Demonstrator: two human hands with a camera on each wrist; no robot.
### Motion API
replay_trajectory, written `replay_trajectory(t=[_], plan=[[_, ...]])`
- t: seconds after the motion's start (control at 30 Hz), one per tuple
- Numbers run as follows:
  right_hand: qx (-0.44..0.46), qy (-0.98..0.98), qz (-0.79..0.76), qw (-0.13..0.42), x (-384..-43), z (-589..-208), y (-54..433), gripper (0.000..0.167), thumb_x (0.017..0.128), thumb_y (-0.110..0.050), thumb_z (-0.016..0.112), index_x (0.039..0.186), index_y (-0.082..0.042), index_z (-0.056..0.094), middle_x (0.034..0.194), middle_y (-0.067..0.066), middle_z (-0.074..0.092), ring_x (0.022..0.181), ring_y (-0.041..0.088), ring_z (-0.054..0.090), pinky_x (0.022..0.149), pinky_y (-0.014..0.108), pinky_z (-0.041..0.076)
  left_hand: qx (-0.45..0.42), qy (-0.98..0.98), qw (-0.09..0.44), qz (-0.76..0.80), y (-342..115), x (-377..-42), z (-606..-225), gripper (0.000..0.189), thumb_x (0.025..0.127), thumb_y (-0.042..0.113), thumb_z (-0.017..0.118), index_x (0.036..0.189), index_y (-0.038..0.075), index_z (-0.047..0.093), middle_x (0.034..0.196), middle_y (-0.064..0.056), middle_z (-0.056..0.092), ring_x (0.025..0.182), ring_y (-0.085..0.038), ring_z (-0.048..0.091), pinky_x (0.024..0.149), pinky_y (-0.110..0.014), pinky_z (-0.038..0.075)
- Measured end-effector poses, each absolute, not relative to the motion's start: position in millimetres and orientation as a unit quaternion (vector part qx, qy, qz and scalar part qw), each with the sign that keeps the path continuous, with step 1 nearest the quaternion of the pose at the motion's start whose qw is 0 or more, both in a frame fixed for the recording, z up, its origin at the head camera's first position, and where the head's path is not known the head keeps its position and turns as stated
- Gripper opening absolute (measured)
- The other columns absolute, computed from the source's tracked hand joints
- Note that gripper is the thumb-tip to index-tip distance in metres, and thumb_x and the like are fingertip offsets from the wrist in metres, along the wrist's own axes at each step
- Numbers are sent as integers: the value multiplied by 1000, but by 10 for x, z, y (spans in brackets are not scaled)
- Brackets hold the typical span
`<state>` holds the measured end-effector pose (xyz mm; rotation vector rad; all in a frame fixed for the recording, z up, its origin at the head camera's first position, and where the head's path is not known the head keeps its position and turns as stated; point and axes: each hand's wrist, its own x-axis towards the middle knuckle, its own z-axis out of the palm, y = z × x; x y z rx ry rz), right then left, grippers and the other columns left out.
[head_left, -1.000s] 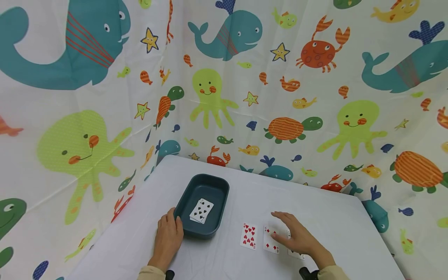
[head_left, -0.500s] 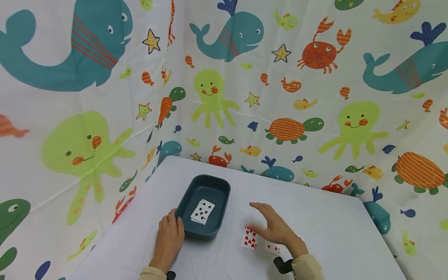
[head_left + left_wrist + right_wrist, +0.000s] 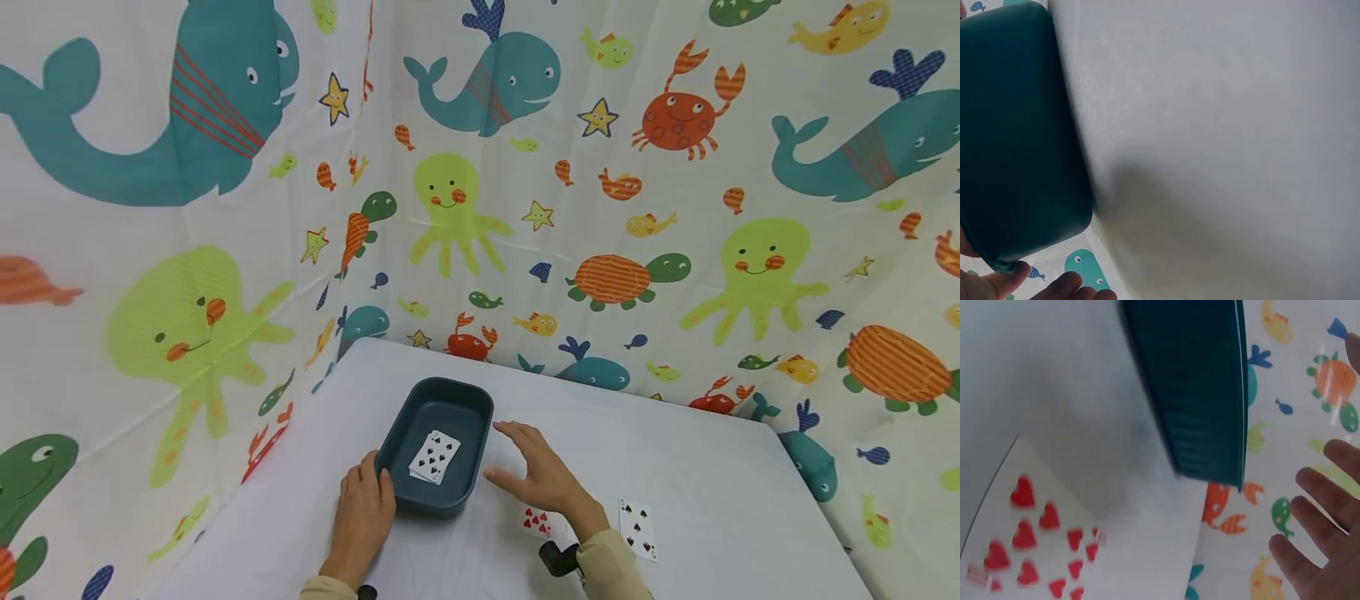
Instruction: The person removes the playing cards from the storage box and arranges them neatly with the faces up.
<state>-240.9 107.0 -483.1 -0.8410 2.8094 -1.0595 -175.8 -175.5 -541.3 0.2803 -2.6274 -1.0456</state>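
A dark teal tray (image 3: 468, 483) stands on the white table and holds a small stack of playing cards (image 3: 435, 457), a spades card on top. My left hand (image 3: 360, 521) grips the near left of its rim, fingers outside the wall; the left wrist view shows fingertips (image 3: 1007, 281) at the rim. My right hand (image 3: 543, 475), fingers spread and holding nothing, hovers just right of the tray. Below it lies a hearts card (image 3: 536, 522), partly covered; the right wrist view shows the hearts card (image 3: 1025, 537) more fully. The diamonds card seen before is hidden by my right arm.
A spades card (image 3: 637, 529) lies face up right of my right forearm on the white tabletop (image 3: 712, 483). Behind and to the left hangs a curtain (image 3: 525, 250) printed with sea animals.
My right hand has moved left from above the right-hand cards to beside the tray, uncovering the spades card. My left hand stays at the tray. The view has shifted slightly.
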Motion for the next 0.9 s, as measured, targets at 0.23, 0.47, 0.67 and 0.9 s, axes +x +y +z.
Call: replay_trajectory(t=[0.23, 0.47, 0.67, 0.9], plan=[[-286, 898, -335, 1, -2445, -4860, 715, 78, 92, -60, 68, 154, -18, 46, 158, 9, 44, 147, 32, 37, 111, 60, 39, 105, -917, 139, -360, -1760, -1746, -5414, 45, 107, 16, 46, 142, -12, 41, 127, -38, 52, 120, -49, 50, 99, -63, 42], [-281, 909, -308, -25, -2517, -4932, 412, 70, 95, -50, 69, 151, -13, 50, 156, 11, 47, 149, 35, 34, 114, 62, 33, 99, -915, 166, -355, -1749, -1747, -5424, 43, 105, 15, 49, 139, -11, 44, 122, -37, 54, 116, -48, 52, 94, -63, 44], [-284, 917, -277, -31, -2579, -5013, 252, 70, 94, -50, 70, 149, -12, 51, 153, 10, 50, 150, 34, 33, 117, 59, 29, 98, -918, 153, -354, -1758, -1756, -5398, 43, 105, 14, 49, 139, -12, 44, 123, -37, 54, 115, -48, 51, 96, -62, 44], [-308, 934, -170, -64, -2639, -5131, 108, 70, 91, -52, 71, 146, -11, 55, 141, 7, 59, 146, 35, 39, 119, 56, 26, 96, -918, 150, -354, -1774, -1780, -5419, 43, 106, 15, 48, 139, -12, 43, 123, -37, 54, 116, -48, 51, 96, -62, 44]])
